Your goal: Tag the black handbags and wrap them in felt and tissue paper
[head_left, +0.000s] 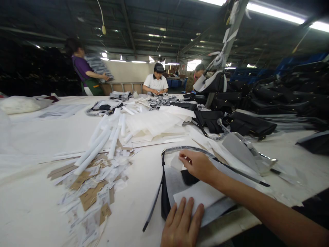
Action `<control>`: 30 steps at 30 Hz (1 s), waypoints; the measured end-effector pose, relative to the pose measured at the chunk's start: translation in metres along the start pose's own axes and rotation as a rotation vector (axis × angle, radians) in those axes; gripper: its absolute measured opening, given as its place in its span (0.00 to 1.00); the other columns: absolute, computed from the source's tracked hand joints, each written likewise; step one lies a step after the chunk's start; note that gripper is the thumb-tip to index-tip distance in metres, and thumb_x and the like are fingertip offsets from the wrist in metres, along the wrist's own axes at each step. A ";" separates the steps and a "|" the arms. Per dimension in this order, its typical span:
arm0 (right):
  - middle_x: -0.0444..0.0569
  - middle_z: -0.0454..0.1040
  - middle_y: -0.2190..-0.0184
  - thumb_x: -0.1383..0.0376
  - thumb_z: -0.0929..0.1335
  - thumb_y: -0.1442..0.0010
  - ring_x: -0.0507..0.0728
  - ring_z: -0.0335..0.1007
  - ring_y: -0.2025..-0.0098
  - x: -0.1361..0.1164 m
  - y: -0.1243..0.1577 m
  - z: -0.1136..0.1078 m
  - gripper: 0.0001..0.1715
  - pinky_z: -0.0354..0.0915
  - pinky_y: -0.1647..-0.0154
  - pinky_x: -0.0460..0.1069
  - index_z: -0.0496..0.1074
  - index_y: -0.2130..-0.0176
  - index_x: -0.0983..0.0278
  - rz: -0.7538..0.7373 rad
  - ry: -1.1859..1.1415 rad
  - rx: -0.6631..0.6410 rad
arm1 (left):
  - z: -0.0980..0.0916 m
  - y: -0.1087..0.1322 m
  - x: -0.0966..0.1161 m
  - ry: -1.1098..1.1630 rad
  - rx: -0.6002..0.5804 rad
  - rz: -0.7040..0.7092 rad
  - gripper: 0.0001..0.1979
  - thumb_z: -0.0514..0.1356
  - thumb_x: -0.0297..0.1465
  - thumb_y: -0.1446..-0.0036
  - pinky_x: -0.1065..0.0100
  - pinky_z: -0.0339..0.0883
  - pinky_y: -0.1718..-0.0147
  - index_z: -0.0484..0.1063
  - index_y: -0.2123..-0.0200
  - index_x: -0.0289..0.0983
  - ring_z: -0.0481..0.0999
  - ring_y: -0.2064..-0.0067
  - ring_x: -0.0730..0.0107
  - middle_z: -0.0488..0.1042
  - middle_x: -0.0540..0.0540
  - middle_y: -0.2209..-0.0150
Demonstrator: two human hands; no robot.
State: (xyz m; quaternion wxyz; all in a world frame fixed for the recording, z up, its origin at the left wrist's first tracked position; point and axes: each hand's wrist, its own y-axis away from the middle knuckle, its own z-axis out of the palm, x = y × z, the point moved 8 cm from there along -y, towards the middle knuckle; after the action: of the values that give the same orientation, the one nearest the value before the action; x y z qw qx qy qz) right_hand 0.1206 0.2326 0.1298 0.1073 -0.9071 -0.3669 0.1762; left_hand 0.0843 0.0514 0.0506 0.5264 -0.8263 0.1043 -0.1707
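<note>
A black handbag (166, 195) lies on the white table right in front of me, covered in part by grey-white wrapping. Its strap (185, 148) is wound in clear film and loops over the far side. My left hand (182, 223) rests flat with fingers spread on the near edge of a folded white sheet (197, 193) on the bag. Over the bag's far part, my right hand (199, 165) has thumb and fingers pinched together at a thin white piece (176, 162). What kind of thing this piece is, I cannot make out.
Left of the bag lie brown tags (93, 195), small clear packets and white rolls (97, 151). Beyond are stacked white foam sheets (154, 120) and more black bags (249, 122). A post (231, 37) rises at right. Several people (155, 80) work across the table.
</note>
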 end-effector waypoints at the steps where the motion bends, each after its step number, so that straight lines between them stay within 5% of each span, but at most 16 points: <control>1: 0.45 0.79 0.69 0.64 0.66 0.33 0.54 0.75 0.69 0.003 -0.011 0.000 0.06 0.63 0.66 0.46 0.73 0.60 0.62 0.012 0.017 -0.004 | 0.000 0.000 0.000 -0.003 0.006 0.002 0.21 0.46 0.28 0.28 0.65 0.52 0.35 0.78 0.50 0.47 0.78 0.48 0.70 0.81 0.53 0.51; 7: 0.45 0.81 0.69 0.66 0.68 0.37 0.55 0.75 0.66 0.020 -0.069 0.008 0.05 0.58 0.68 0.46 0.76 0.64 0.60 0.005 0.110 -0.058 | -0.003 -0.002 0.000 -0.041 0.037 0.002 0.18 0.49 0.28 0.29 0.66 0.61 0.39 0.79 0.51 0.48 0.80 0.50 0.69 0.81 0.53 0.53; 12: 0.45 0.81 0.70 0.68 0.68 0.38 0.55 0.75 0.67 0.014 -0.080 0.010 0.06 0.57 0.69 0.46 0.77 0.66 0.61 -0.078 0.146 -0.054 | 0.001 -0.001 0.000 -0.066 0.025 0.006 0.19 0.49 0.29 0.29 0.66 0.66 0.43 0.79 0.52 0.49 0.81 0.53 0.69 0.82 0.54 0.54; 16: 0.46 0.81 0.67 0.66 0.66 0.34 0.54 0.76 0.66 -0.002 -0.055 0.003 0.08 0.59 0.67 0.46 0.76 0.62 0.61 -0.169 0.141 -0.007 | -0.001 0.002 -0.001 -0.046 0.153 -0.061 0.21 0.48 0.29 0.28 0.66 0.57 0.37 0.81 0.57 0.50 0.82 0.55 0.71 0.83 0.55 0.57; 24: 0.48 0.81 0.67 0.67 0.63 0.30 0.53 0.77 0.66 -0.038 0.030 -0.016 0.10 0.67 0.64 0.45 0.75 0.59 0.64 -0.400 -0.045 0.158 | 0.002 0.004 -0.001 -0.014 0.082 -0.046 0.18 0.49 0.29 0.29 0.65 0.55 0.36 0.80 0.54 0.48 0.80 0.51 0.70 0.82 0.53 0.55; 30: 0.49 0.81 0.69 0.69 0.63 0.31 0.53 0.78 0.70 -0.049 0.076 -0.001 0.12 0.71 0.65 0.44 0.77 0.59 0.63 -0.356 -0.089 0.165 | -0.004 -0.003 -0.002 0.018 0.019 0.037 0.20 0.46 0.27 0.29 0.66 0.58 0.39 0.79 0.53 0.45 0.79 0.50 0.70 0.82 0.51 0.54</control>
State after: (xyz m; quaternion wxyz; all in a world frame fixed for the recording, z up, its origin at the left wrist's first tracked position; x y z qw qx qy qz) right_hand 0.1358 0.1437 0.1179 0.1942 -0.8074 -0.5101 0.2241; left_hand 0.0804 0.0500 0.0541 0.5364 -0.8176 0.1228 -0.1694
